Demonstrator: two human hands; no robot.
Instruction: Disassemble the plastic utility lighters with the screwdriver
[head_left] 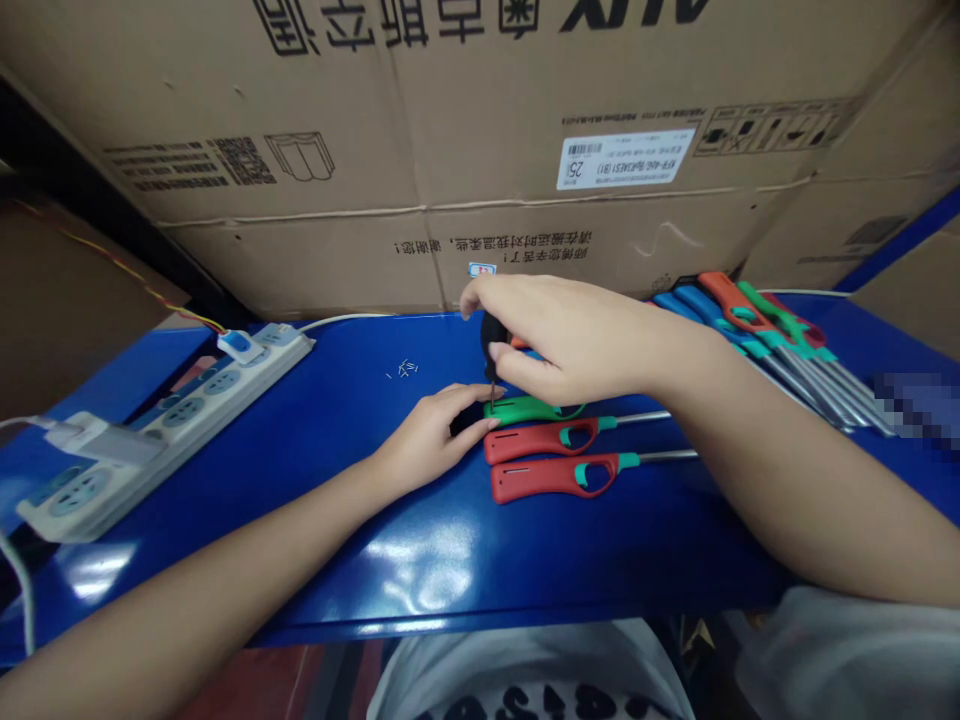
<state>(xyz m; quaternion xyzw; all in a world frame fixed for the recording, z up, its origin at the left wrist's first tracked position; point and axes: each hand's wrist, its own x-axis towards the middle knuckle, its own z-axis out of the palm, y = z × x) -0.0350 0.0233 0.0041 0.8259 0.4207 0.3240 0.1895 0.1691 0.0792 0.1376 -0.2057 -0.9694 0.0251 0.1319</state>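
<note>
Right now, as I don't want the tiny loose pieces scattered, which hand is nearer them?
Left. The left hand is on the near side of the tiny loose pieces, at the green lighter; the right hand is farther off rightward, holding the black screwdriver.

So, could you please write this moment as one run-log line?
left hand: holding end of green lighter; right hand: holding black-handled screwdriver, tip at green lighter; nearby: two red lighters; table: small pieces scattered

green lighter partly hidden behind right hand
</note>
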